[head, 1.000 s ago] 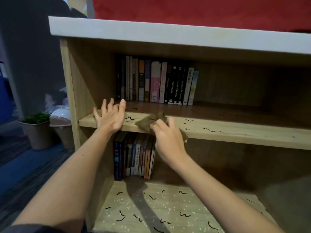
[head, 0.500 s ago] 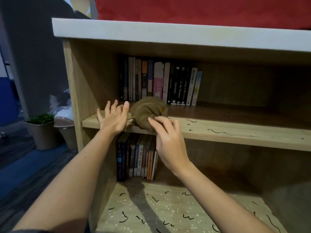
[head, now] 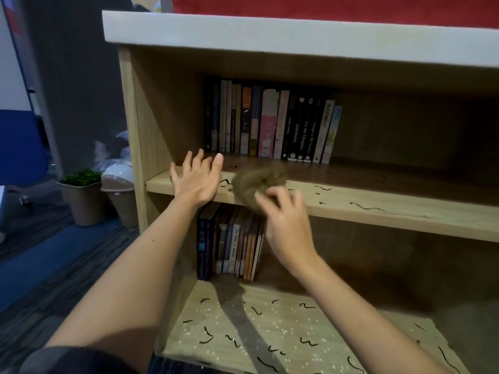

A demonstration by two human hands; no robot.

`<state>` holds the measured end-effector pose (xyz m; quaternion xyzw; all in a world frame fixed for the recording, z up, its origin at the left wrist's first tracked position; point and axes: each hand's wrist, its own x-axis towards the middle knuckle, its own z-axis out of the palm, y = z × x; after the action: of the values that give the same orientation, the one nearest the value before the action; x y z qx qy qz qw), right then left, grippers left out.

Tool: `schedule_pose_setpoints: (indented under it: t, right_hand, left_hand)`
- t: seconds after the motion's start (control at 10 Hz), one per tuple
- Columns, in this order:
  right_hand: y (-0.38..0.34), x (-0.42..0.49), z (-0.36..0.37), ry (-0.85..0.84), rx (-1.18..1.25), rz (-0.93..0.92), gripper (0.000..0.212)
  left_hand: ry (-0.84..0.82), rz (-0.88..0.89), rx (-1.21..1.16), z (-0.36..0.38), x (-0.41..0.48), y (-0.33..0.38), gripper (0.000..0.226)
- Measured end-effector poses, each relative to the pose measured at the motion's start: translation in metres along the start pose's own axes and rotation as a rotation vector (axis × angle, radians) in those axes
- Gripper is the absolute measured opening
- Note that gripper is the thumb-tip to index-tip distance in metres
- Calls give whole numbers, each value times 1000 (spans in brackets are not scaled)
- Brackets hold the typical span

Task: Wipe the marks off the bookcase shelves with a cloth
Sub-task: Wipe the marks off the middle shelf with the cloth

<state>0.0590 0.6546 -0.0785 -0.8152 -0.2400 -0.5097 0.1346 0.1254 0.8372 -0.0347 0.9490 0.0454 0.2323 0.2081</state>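
A second ago the cloth (head: 255,184) lay flattened on the middle shelf (head: 421,215) under the right hand (head: 283,214). Half a second ago it was lifted and gathered. Now it is a rounded wad at the shelf's front edge, smeared by motion blur. The right hand sits at its 5 o'clock with fingertips curled into the wad and appears to pinch it, though the blur hides the exact grip. The left hand (head: 198,180) has stayed at the cloth's 9 o'clock, fingers spread, its palm braced on the front lip.

I judge this a regrip rather than progress. Black squiggle marks (head: 366,207) still run along the board toward 3 o'clock, and a few sit between the two hands. The lower shelf (head: 332,329), at 6 o'clock, is thick with them and with pale specks, so most of the wiping remains.

The cloth looks soft, brown and fuzzy, and bunched like this it gives only a small contact patch. The bookcase (head: 128,125) boards are flat, pale, smooth-looking wood-grain laminate with square edges. The marks are thin, wavy and ink-like. Upright books (head: 270,122) stand at 12 o'clock, with thin spines packed close
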Motion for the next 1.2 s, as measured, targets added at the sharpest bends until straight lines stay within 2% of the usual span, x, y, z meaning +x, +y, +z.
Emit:
schedule_pose_setpoints:
  t: [0.1,0.2,0.3,0.4,0.5,0.6,0.7,0.8,0.9,1.0,1.1,1.2]
  right_hand:
    - [-10,-58,15,-465,94,53,42]
    - [-16,-80,9,-552,164,108,47]
    - [-15,-50,-5,-167,276,113,37]
    - [-16,-33,-8,-199,244,54,41]
    - [-14,-51,2,-436,208,115,47]
    - [-12,-54,1,-430,258,105,47]
    - [-15,-40,-10,-348,297,82,38]
    - [-12,-4,-22,-59,335,73,33]
    - [4,36,-22,-12,205,92,34]
    - [19,57,-9,-373,97,195,32]
    - [20,54,-1,-564,69,194,39]
    - [23,54,0,-567,92,207,42]
  left_hand:
    - [16,7,-10,1,0,1,66]
    - [23,13,-8,1,0,-1,66]
    - [37,17,-5,2,0,0,65]
    - [29,11,-6,2,0,1,64]
    - [16,7,-7,1,-1,0,65]
    - [48,6,-20,3,2,-2,64]
    - [34,6,-28,3,0,-1,64]
    - [41,-11,-50,1,-1,-1,63]
    - [35,-29,-106,-1,-4,0,62]
    - [30,-62,-156,-5,-6,3,60]
    - [10,-113,-196,-8,-7,5,60]
    - [-1,-148,-228,-13,-12,13,59]
